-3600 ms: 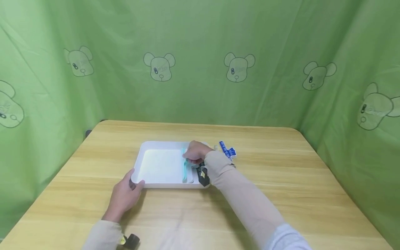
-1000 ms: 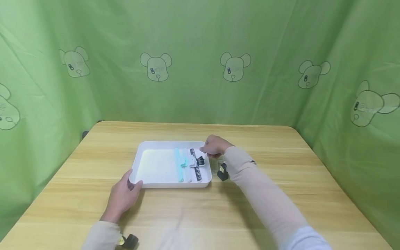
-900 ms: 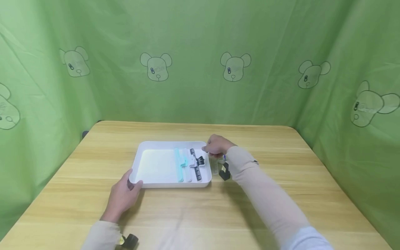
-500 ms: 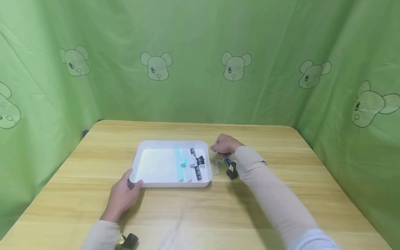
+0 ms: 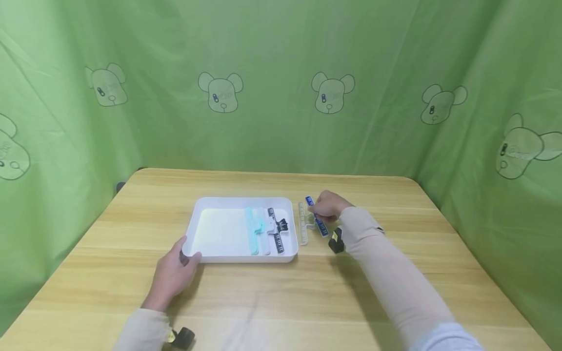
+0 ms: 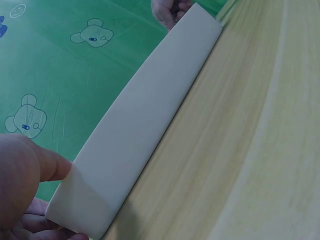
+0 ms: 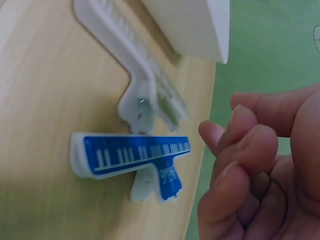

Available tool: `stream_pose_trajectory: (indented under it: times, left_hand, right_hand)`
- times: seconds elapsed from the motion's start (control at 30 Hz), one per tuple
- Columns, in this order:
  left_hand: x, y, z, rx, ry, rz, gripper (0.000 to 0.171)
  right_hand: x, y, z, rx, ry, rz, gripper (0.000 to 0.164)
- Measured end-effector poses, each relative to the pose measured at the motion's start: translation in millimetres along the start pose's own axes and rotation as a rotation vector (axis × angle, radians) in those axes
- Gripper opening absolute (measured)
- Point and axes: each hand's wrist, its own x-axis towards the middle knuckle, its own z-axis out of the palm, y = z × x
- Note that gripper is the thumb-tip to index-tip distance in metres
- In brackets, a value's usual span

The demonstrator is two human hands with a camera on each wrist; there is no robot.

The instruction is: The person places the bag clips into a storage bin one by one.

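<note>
Your head view is bright and even, the floor of the white tray (image 5: 221, 234) nearly washed out, with pale glare low on the wooden tabletop (image 5: 239, 317) and soft shadow under your right sleeve (image 5: 392, 273). Your left-wrist view is dimmer; your right-wrist view looks soft.

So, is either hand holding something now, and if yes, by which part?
The left hand grips the tray by its near left corner. The right hand holds nothing: its wrist view shows a gap to the blue clip.
</note>
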Motion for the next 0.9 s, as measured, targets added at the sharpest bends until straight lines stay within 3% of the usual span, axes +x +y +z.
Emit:
stream_pose_trajectory:
  times: [0.27, 0.57, 0.9]
  left_hand:
    - [-6.1, -4.8, 2.5, 0.009, -0.005, -0.007, 0.069]
    - [-0.3, 1.6, 1.1, -0.002, 0.006, 0.016, 0.069]
    - [1.5, -0.7, 1.3, 0.001, 0.007, 0.013, 0.069]
  right_hand:
    - [8.4, 19.2, 8.3, -0.016, 0.043, 0.049, 0.036]
    - [11.0, 27.6, -6.1, -0.041, 0.106, 0.084, 0.031]
    - [10.9, 37.0, -8.7, -0.020, 0.112, 0.121, 0.029]
